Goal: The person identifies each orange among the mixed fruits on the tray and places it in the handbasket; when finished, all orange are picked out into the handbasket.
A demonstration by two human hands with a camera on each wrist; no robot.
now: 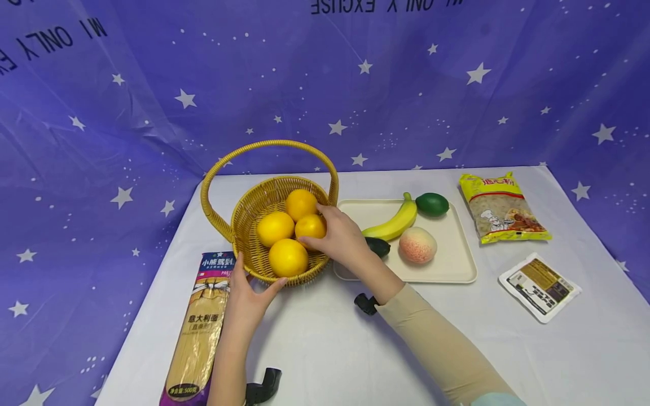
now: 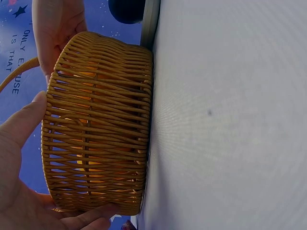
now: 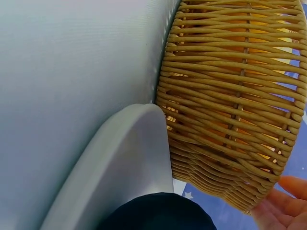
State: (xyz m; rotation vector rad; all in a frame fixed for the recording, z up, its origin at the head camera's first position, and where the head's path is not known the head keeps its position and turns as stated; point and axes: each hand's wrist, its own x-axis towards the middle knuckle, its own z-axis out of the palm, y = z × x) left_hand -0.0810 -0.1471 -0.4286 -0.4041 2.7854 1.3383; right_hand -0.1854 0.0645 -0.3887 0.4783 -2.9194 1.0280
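A woven basket (image 1: pixel 244 242) with a tall handle stands on the table at left centre, with several oranges (image 1: pixel 288 258) inside. My right hand (image 1: pixel 345 234) reaches over its right rim, thumb and fingers round the rightmost orange (image 1: pixel 311 224). My left hand (image 1: pixel 249 301) holds the basket's near left side; in the left wrist view its thumb (image 2: pixel 29 115) touches the rim and the other fingers lie along the wall. The right wrist view shows the wicker wall (image 3: pixel 230 96) and only part of the right hand (image 3: pixel 283 208).
Right of the basket, a cream tray (image 1: pixel 457 265) bears a banana (image 1: pixel 396 224), a peach (image 1: pixel 418 246), a green fruit (image 1: pixel 433 204) and a partly hidden dark green item (image 1: pixel 378 246). A spaghetti pack (image 1: pixel 195 332) lies left, a yellow pasta bag (image 1: pixel 503 208) and a white packet (image 1: pixel 539 287) right.
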